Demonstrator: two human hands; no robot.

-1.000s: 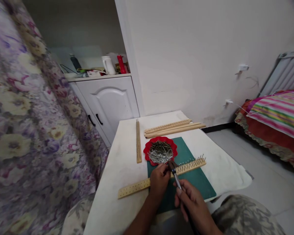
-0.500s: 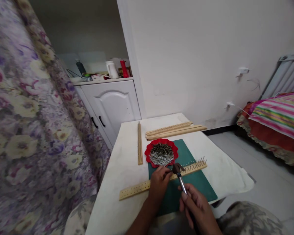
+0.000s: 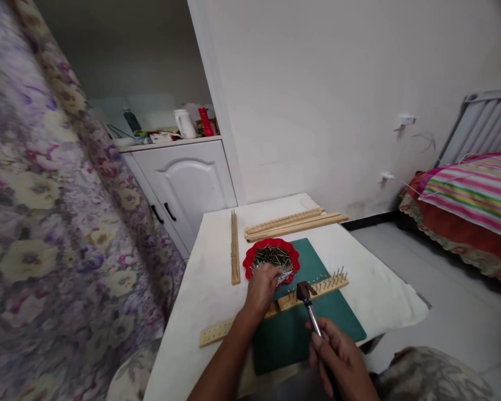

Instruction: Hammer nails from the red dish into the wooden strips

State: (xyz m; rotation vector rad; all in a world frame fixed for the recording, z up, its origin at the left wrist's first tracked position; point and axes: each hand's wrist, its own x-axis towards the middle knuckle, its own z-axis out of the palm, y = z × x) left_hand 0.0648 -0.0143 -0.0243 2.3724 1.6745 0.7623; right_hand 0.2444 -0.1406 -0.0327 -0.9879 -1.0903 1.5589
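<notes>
My left hand (image 3: 261,289) reaches over the near edge of a red scalloped bowl (image 3: 249,259) heaped with nails (image 3: 275,258). Its fingers are drawn together among the nails, and whatever they pinch is hidden. In my right hand (image 3: 338,356) is a claw hammer (image 3: 313,317), gripped by its handle with the head over a drilled wooden strip (image 3: 292,301). Nails stand upright in rows along the strip's right part, while its left end shows bare holes. My left forearm covers part of the strip, which lies across a green mat (image 3: 284,345).
More wooden strips (image 3: 296,223) lie at the back of the white table (image 3: 371,284). Another narrow strip (image 3: 235,250) with nails is left of the bowl. A floral curtain (image 3: 79,223) hangs at the left, a white cabinet (image 3: 192,184) stands behind, and a bed (image 3: 476,189) is at right.
My left hand has left the strip and moved up and left to the bowl of nails. The hammer has shifted slightly right and down, off the spot beside the left fingers.
</notes>
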